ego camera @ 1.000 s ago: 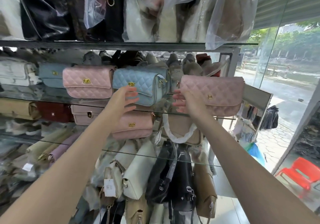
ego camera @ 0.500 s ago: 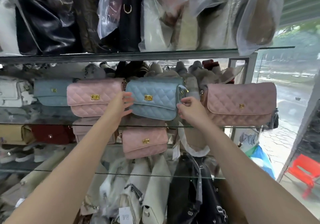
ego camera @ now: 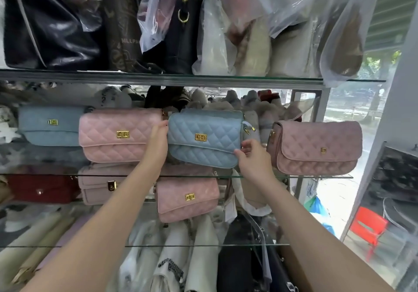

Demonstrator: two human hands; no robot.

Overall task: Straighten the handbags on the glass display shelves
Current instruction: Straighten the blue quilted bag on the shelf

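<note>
Blue quilted handbag (ego camera: 204, 138) w/ gold clasp is sitting mid-row on the middle glass shelf (ego camera: 316, 176), front facing out, tilting a bit so its right end is dipping lower; can't tell if its base is resting on the glass or hanging just above it. L hand (ego camera: 158, 140) is gripping the bag's left end, thumb lying on the front near the top corner, other fingers wrapping behind & out of sight, wedged btwn this bag and the light pink quilted bag (ego camera: 119, 134) just beside it on the left. R hand (ego camera: 253, 158) is pinching the lower right corner of the blue flap, fingertips (ego camera: 245, 148) curling onto the quilted front. Both forearms are reaching up from below. Dusty pink quilted bag (ego camera: 316, 148) is standing apart to the right on the same shelf, a gap showing btwn it and the blue one. Pale blue bag (ego camera: 51, 125) is sitting far left, partly tucked behind the light pink one. Upper glass shelf (ego camera: 158, 80) is carrying dark bags (ego camera: 49, 31) and plastic-wrapped bags (ego camera: 294, 20). One shelf down, a small pink bag (ego camera: 187, 198), a mauve bag (ego camera: 101, 184) and a red bag (ego camera: 43, 188) are lying in a row. Red chair (ego camera: 367, 226) is showing lower right, beyond the shelving.
</note>
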